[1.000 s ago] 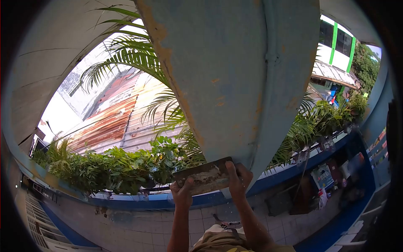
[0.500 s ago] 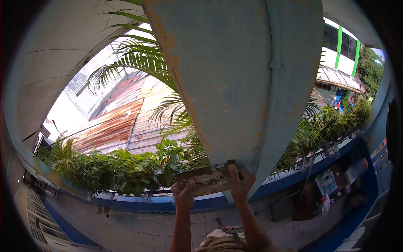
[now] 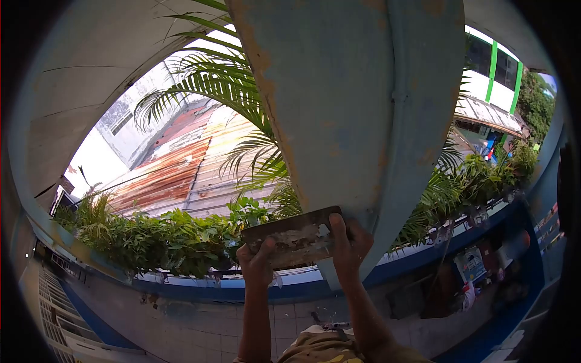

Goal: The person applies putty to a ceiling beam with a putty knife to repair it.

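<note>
A flat rectangular board (image 3: 293, 237), dark along its top edge and stained with pale patches, is gripped at both ends. My left hand (image 3: 256, 263) holds its left end, with the thumb on the near face. At the right end my right hand (image 3: 351, 245) holds it, a finger or thumb laid up the face. The board's upper edge lies against the lower part of a grey-blue column (image 3: 339, 121) with worn, yellowish patches. Whether the whole board touches the column cannot be made out.
A pipe (image 3: 396, 97) runs down the column. Green plants (image 3: 175, 242) line a blue-edged parapet (image 3: 230, 292), and palm fronds (image 3: 224, 85) reach in beside the column. Rusty roofing (image 3: 163, 175) lies beyond. Below is a tiled floor (image 3: 212, 327); assorted items (image 3: 472, 263) stand at the right.
Both hands and the board have moved up the column, and the board shows more of its face. The left hand has also shifted slightly left. The view has shifted a little.
</note>
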The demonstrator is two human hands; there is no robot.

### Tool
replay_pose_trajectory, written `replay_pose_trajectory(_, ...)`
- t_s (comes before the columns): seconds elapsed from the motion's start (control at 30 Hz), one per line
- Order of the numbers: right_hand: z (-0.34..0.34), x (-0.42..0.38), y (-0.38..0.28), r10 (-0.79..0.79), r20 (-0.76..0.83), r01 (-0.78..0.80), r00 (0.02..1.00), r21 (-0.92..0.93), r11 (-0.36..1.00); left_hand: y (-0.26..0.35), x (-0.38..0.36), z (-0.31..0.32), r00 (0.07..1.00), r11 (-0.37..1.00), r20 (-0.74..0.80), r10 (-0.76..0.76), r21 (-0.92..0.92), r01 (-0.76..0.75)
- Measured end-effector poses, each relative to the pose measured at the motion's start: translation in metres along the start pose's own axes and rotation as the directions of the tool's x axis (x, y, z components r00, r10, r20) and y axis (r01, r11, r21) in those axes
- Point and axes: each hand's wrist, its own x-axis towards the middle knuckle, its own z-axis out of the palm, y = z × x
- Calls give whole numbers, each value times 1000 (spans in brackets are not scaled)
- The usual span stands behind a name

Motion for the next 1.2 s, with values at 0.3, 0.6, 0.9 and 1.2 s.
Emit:
replay_pose_trajectory(0.3, 4, 13, -13, -90, 5, 90, 996, -102, 991, 28, 4, 22, 1000, 998, -14, -16, -56, 15)
replay_pose_trajectory(0.6, -43, -43, 103, 13, -26, -15, 1000, -94, 995, -72, -29, -23, 993, 992, 22, -115, 54, 114)
replay_pose_trajectory(0.9, -49, -24, 89, 49, -122, -62, 991, -105, 993, -70, -27, 1, 996, 989, 8, -89, 124, 87)
replay_pose_trajectory(1.2, -43, -8, 69, 15, -110, -21, 994, -56, 998, -39, -15, 17, 999, 986, 48, 5, 169, -13)
